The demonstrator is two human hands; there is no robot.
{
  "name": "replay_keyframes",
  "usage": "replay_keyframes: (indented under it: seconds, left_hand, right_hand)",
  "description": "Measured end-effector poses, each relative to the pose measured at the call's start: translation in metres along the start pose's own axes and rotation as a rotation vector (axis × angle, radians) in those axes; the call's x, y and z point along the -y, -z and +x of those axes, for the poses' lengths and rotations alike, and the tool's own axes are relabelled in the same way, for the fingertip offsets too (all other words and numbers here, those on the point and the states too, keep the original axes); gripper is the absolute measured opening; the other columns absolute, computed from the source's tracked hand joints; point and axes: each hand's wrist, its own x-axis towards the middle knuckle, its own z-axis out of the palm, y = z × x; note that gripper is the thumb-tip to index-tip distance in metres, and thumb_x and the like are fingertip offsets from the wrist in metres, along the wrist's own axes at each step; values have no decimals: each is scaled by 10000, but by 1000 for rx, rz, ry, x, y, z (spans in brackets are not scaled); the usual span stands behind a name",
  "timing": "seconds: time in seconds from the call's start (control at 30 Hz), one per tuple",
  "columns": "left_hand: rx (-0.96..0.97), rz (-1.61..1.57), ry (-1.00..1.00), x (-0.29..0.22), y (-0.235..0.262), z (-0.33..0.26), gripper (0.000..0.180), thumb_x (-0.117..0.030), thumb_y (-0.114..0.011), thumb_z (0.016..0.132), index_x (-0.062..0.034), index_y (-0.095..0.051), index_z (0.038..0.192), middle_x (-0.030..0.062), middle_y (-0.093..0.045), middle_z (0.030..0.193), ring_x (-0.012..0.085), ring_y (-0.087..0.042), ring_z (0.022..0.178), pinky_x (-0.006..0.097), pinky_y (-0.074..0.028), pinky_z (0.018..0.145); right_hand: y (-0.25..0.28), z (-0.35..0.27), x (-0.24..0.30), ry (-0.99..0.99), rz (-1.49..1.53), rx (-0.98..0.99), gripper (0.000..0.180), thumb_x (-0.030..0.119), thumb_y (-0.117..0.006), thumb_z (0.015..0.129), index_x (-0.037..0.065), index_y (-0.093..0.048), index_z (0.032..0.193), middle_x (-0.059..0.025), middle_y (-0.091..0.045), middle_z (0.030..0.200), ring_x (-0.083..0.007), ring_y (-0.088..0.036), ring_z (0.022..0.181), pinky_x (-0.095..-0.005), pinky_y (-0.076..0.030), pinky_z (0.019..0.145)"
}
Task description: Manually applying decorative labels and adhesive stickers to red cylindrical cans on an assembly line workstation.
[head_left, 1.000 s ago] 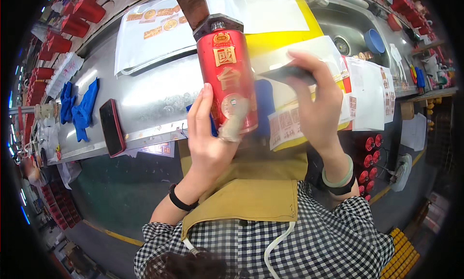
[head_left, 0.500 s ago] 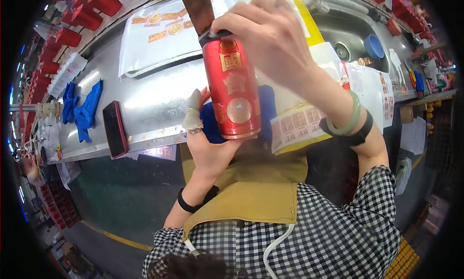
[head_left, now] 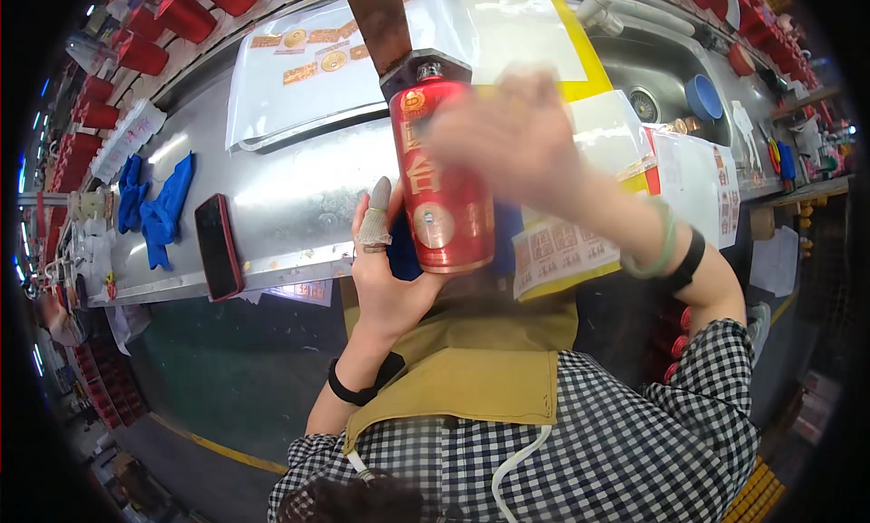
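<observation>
A red bottle (head_left: 444, 206) with gold lettering and a round silver emblem lies in front of me, base toward me. Its neck sits at a dark angular holder (head_left: 426, 70) under a brown upright bar (head_left: 376, 20). My left hand (head_left: 385, 274) cups the bottle's lower left side, thumb by the base; pale covers are on one finger. Over the bottle's upper right side, my right hand (head_left: 507, 142) is smeared by motion, so its fingers and anything in them cannot be made out. Beneath the bottle shows a blue pad (head_left: 507, 228).
Left on the metal bench lie a phone (head_left: 219, 246) and blue gloves (head_left: 166, 210). Beyond is a sheet of gold stickers (head_left: 313, 56). Sticker sheets (head_left: 566, 251) lie right, near a sink (head_left: 666, 65) with a blue bowl (head_left: 703, 92). Red cups (head_left: 186, 15) line the back left.
My right hand has come away from the bottle's neck and down toward its upper right side, baring the neck. My left hand stays at the bottle's lower left.
</observation>
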Motion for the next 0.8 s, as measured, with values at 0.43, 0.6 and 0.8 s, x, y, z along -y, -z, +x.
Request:
replay_keyframes:
  seconds: [0.43,0.6,0.8]
  left_hand:
    - [-106,-182,170,-14,-8,2,899,-131,-929,693,56,-483,1451,189,-620,1420,291,-592,1222,392,-381,1106]
    - [-64,-70,16,-7,-3,2,906,-175,-930,718,60,-463,1458,199,-610,1438,298,-572,1296,395,-330,1147]
    - [3,-178,187,-14,-3,6,1072,-157,-968,665,41,-367,1531,193,-579,1423,297,-561,1300,398,-421,1110]
  right_hand:
    - [45,-21,75,15,429,206,210,194,-684,803,196,-695,1012,48,-663,984,-186,-587,833,-396,-513,826]
    - [26,-7,16,-233,85,-13,202,173,-705,768,174,-683,969,51,-673,901,-184,-570,820,-361,-430,722]
    - [29,-19,74,-225,397,50,138,134,-676,804,188,-679,931,50,-626,875,-190,-560,775,-341,-458,771]
